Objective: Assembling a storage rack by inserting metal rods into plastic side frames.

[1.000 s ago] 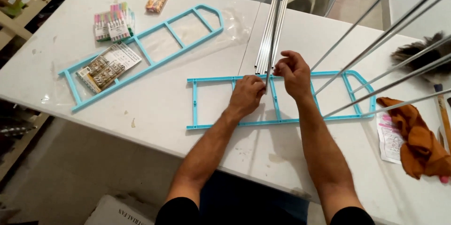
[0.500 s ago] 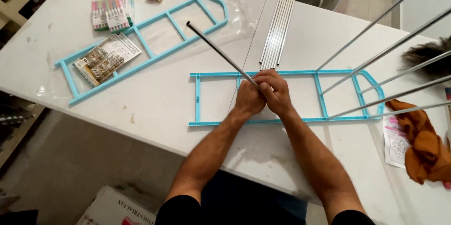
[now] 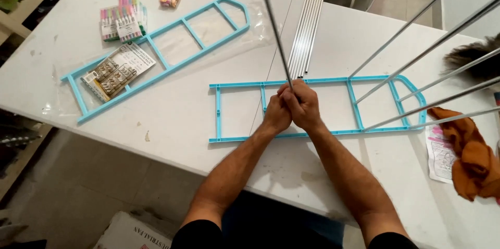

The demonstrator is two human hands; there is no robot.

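Thin metal rod (image 3: 273, 28) standing nearly upright, lower end buried in both hands, upper end running out of the top of the view. Left hand (image 3: 277, 113) and right hand (image 3: 303, 104) pressed together, fingers wrapped tight round the rod's base, directly above the middle of a light-blue ladder-like frame (image 3: 234, 86) lying flat on the white desk (image 3: 187, 134). Four more rods (image 3: 396, 80) rising slantwise from the frame's right end. Bundle of loose rods (image 3: 306, 33) lying just beyond the frame. Second blue frame (image 3: 177, 22) farther left on clear plastic, with a hardware packet (image 3: 117, 69) on it and marker packs (image 3: 122, 17) beside. Orange cloth (image 3: 471, 155) at the right edge.
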